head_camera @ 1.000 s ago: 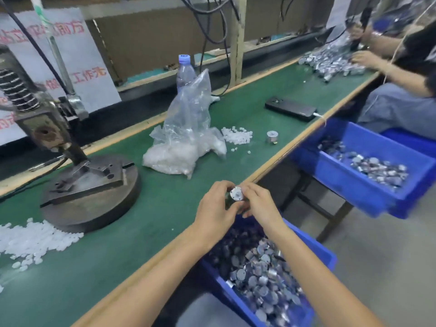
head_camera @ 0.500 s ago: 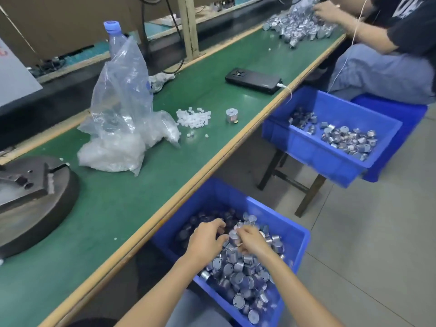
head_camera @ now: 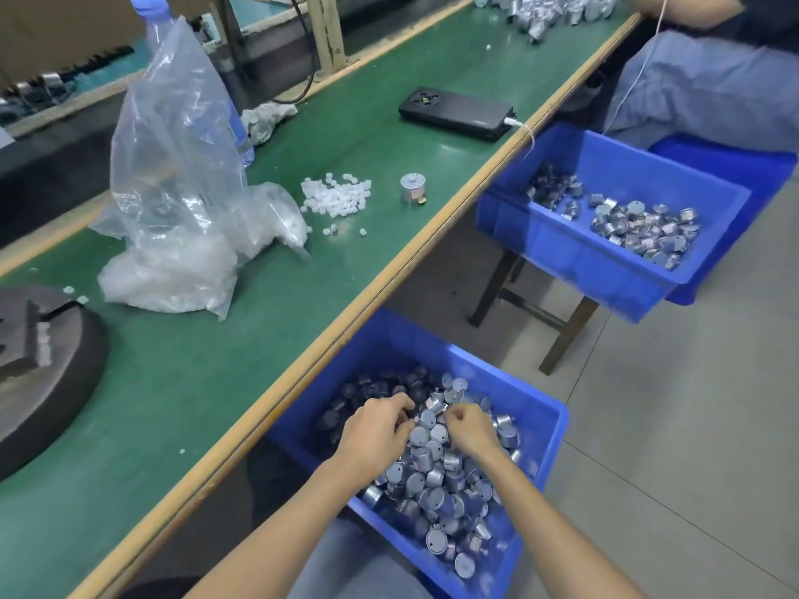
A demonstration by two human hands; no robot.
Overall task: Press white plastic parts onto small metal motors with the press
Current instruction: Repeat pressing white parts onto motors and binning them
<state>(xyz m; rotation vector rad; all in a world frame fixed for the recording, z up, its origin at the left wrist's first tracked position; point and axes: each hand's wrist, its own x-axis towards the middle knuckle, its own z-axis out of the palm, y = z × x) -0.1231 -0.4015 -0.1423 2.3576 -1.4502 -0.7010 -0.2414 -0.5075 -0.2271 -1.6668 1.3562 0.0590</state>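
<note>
Left hand (head_camera: 375, 435) and right hand (head_camera: 470, 431) side by side in the near blue bin (head_camera: 557, 419), fingers curled into the heap of small metal motors (head_camera: 432, 484), any grip too hidden to tell, white plastic parts (head_camera: 337, 196) piled on the green bench (head_camera: 207, 382), press base (head_camera: 43, 382) at the left edge

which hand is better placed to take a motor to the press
Left, likely: the left hand and right hand are both in the motor bin, but the left is nearer the press base.

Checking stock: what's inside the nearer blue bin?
Small metal motors heaped in the nearer blue bin. The left hand and right hand cover the heap's middle; what they hold is hidden.
</note>
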